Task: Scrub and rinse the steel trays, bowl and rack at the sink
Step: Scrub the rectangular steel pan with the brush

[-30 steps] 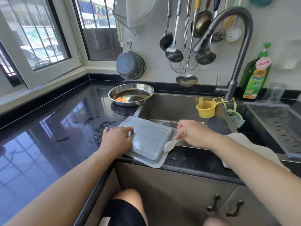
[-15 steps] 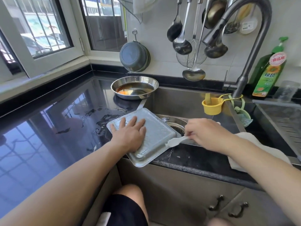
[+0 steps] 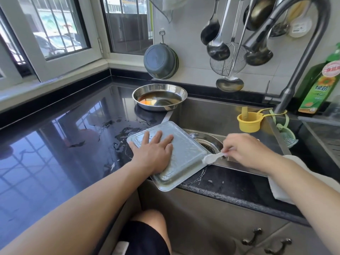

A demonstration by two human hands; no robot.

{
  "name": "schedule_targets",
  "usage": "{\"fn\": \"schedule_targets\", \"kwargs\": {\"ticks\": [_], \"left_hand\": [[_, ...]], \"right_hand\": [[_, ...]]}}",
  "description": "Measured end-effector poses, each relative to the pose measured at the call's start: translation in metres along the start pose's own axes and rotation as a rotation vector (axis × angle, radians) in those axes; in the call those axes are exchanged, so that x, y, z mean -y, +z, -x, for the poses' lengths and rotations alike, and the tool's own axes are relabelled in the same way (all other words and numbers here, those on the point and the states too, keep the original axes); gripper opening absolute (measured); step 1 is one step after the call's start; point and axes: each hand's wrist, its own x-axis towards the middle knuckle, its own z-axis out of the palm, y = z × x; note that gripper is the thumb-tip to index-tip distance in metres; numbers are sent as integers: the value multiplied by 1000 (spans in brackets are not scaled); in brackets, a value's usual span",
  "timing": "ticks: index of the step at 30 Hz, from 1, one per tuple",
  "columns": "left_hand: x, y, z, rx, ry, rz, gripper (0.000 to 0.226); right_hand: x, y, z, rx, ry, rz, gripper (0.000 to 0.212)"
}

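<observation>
A rectangular steel tray [image 3: 185,159] with rounded corners lies upside down, its dull, wet base upward, across the corner where the glossy black desk [image 3: 55,144] meets the steel sink [image 3: 211,115]; one flat rim overhangs the desk's front edge. The left hand [image 3: 154,151] presses flat on the base, fingers straight and spread, its grip released. The right hand [image 3: 244,151] pinches a small white scrubber [image 3: 211,158], perhaps a brush, whose tip touches the tray's right rim. A round, shiny steel bowl [image 3: 159,97] holding brownish liquid stands behind on the desk. The green bottle [image 3: 316,91] carries Chinese characters too blurred to read.
</observation>
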Motion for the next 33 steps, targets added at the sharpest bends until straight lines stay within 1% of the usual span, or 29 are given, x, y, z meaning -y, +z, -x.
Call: {"fn": "schedule_targets", "kwargs": {"ticks": [1, 2, 4, 6, 7, 8, 10, 12, 13, 15, 17, 19, 21, 25, 27, 30, 33], "left_hand": [[0, 0, 0, -1, 2, -3, 53], [-1, 0, -1, -2, 2, -4, 53], [-1, 0, -1, 1, 4, -9, 53], [-1, -1, 0, 8, 10, -14, 53], [-1, -1, 0, 11, 13, -13, 53], [-1, -2, 0, 12, 16, -12, 53], [-1, -2, 1, 9, 22, -13, 53], [-1, -2, 1, 7, 22, -11, 53], [0, -2, 1, 6, 21, -12, 53], [0, -1, 0, 5, 19, -15, 53], [0, 0, -1, 5, 21, -19, 53], [0, 0, 0, 4, 19, -16, 53], [0, 0, 1, 4, 17, -6, 52], [1, -1, 0, 10, 26, -4, 52], [2, -2, -1, 21, 47, -13, 52], [6, -5, -5, 52, 110, -54, 51], [19, -10, -12, 79, 215, -83, 50]], "right_hand": [[2, 0, 3, -21, -2, -8, 17], [11, 3, 5, -33, -42, -20, 18], [40, 12, 9, 5, -157, -64, 18], [55, 20, 10, 61, -233, -97, 17], [51, 20, 7, 63, -233, -89, 17], [40, 19, 4, 47, -195, -72, 17], [11, 10, 1, 16, -58, -58, 17], [-3, 5, 6, -30, 2, -26, 18], [3, 6, 8, -54, -17, -18, 19], [32, 16, 12, -63, -139, -16, 18], [58, 27, 15, -20, -253, -38, 14], [66, 30, 12, 19, -293, -41, 13], [52, 23, 9, 16, -247, -33, 11], [-1, -1, 18, -22, 79, 58, 13], [-16, -10, 28, -58, 178, 73, 14], [-8, -15, 41, -65, 228, -52, 12], [11, -15, 49, -17, 243, -141, 10]]}}
